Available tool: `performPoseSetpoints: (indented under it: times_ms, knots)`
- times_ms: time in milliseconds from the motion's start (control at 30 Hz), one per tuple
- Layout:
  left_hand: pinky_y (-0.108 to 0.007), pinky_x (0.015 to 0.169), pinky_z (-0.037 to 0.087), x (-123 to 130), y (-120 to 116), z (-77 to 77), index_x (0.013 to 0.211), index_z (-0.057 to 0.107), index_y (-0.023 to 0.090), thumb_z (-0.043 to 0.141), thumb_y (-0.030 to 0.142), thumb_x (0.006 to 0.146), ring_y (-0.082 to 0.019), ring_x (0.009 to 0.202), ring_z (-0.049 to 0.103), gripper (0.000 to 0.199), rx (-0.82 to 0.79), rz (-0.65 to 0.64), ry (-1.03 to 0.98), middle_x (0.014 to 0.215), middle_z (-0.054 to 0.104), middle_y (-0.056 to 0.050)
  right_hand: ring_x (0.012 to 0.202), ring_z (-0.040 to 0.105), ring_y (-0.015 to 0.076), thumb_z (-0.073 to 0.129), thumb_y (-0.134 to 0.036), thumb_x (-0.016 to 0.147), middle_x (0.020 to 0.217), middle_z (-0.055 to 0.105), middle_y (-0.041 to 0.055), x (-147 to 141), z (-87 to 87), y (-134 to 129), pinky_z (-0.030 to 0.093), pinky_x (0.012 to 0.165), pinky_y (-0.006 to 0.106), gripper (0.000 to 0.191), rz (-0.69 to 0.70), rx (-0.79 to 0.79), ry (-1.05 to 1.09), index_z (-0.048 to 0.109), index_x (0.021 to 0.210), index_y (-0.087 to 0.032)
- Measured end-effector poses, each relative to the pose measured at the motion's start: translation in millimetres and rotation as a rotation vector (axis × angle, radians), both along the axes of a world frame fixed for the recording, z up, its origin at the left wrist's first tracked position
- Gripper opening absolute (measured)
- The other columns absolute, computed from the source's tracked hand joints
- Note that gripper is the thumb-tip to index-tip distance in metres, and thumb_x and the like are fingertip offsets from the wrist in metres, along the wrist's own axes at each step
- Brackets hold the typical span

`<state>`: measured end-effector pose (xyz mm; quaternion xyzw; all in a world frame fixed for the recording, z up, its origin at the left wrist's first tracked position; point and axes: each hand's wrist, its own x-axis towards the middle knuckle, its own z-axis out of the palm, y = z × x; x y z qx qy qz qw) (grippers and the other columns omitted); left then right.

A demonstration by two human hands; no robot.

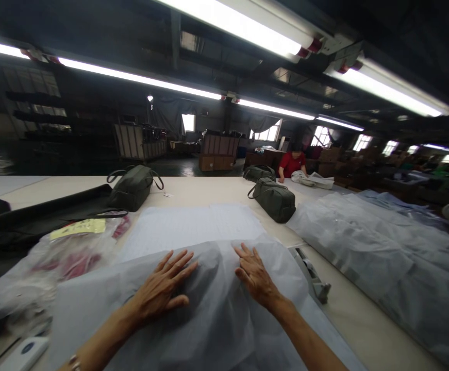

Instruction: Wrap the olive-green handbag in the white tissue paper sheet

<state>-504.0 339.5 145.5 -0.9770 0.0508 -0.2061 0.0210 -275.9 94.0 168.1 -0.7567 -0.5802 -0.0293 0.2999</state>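
A large translucent white plastic sheet or bag spreads over the table in front of me, with creases between my hands. On its left part lies my left hand, palm down with the fingers spread. My right hand rests near the sheet's far edge, fingers stretched out and thumb apart. Neither hand grips anything. Just beyond the fingertips, flat white paper sheets lie on the table, partly covered by the plastic. A grey tape dispenser sits right of my right hand, partly under the sheet's edge.
Dark green bags stand at the far left, with another green bag at the right. Clear plastic bags with a yellow label lie left. A plastic-covered pile fills the right. A person in red works across the table.
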Motion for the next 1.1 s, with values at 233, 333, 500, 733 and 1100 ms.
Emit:
performPoseSetpoints:
  times_ms: [233, 333, 500, 733, 1100]
  knots:
    - [-0.049, 0.118, 0.027, -1, 3, 3.3, 0.153, 0.022, 0.031, 0.032, 0.063, 0.095, -0.028, 0.142, 0.032, 0.067, -0.197, -0.002, -0.062, 0.155, 0.035, -0.007, 0.138, 0.038, 0.0291, 0.031, -0.069, 0.092, 0.140, 0.055, 0.0108, 15, 10.2, 25, 0.016, 0.118, 0.057, 0.062, 0.004, 0.074, 0.186, 0.068, 0.088, -0.020]
    - [-0.047, 0.117, 0.031, -3, 6, 2.7, 0.150, 0.031, 0.030, 0.034, 0.061, 0.096, -0.027, 0.139, 0.039, 0.062, -0.273, -0.025, -0.055, 0.152, 0.041, -0.006, 0.133, 0.043, 0.0315, 0.038, -0.076, 0.086, 0.137, 0.056, 0.0126, 14, 30.8, 33, 0.027, 0.115, 0.053, 0.067, 0.063, 0.037, 0.349, 0.070, 0.078, -0.018]
    - [-0.042, 0.105, 0.045, 3, 1, 26.2, 0.141, 0.046, 0.025, 0.029, 0.053, 0.101, -0.024, 0.113, 0.062, 0.052, -0.335, 0.007, 0.034, 0.125, 0.066, -0.007, 0.131, 0.046, 0.0337, 0.063, -0.072, 0.073, 0.132, 0.060, 0.0101, 2, 46.1, 30, 0.029, 0.114, 0.050, 0.055, 0.107, -0.029, 0.558, 0.074, 0.079, -0.019]
    - [-0.045, 0.101, 0.046, 49, -44, 49.4, 0.143, 0.044, 0.024, 0.059, 0.056, 0.088, -0.030, 0.120, 0.056, 0.065, -0.062, 0.141, 0.050, 0.137, 0.055, -0.014, 0.132, 0.047, 0.0297, 0.072, -0.055, 0.074, 0.134, 0.059, 0.0104, 0, 15.8, 7, 0.029, 0.115, 0.048, 0.034, -0.025, 0.119, 0.532, 0.070, 0.073, -0.021]
    - [-0.057, 0.118, 0.012, 58, -61, 9.0, 0.154, 0.009, 0.031, 0.066, 0.061, 0.080, -0.031, 0.148, 0.015, 0.099, 0.130, -0.031, 0.119, 0.161, 0.019, -0.009, 0.146, 0.025, 0.0284, 0.055, -0.042, 0.093, 0.157, 0.032, 0.0098, -18, 4.0, -13, 0.021, 0.120, 0.057, 0.061, 0.008, 0.176, -0.258, 0.033, 0.148, -0.026]
